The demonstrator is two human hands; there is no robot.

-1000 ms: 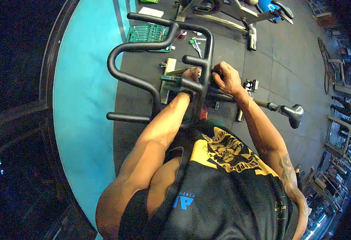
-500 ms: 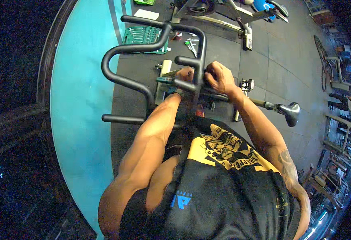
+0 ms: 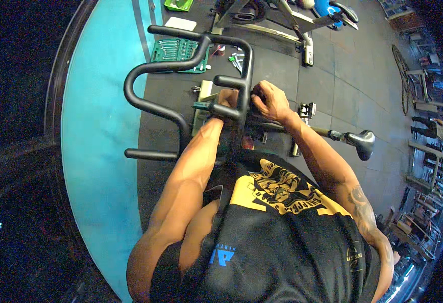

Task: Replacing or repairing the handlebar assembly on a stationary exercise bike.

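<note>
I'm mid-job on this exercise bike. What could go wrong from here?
The left hand is partly hidden among the bars of the black handlebar; a slip might knock its knuckles on them, and its grip is hard to check.
The right hand is curled close to the frame, so fingers could perhaps get pinched if something shifts.
Loose tools lie on the floor beyond the bars and might get kicked or stepped on.

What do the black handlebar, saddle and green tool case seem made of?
Black handlebar: probably rubber or foam sleeving, satin; soft highlights along thick tubes, core hidden.
Saddle: perhaps vinyl or plastic, smooth; bright glints on dark surface.
Green tool case: likely moulded plastic; uniform colour, finish too small to tell.
</note>
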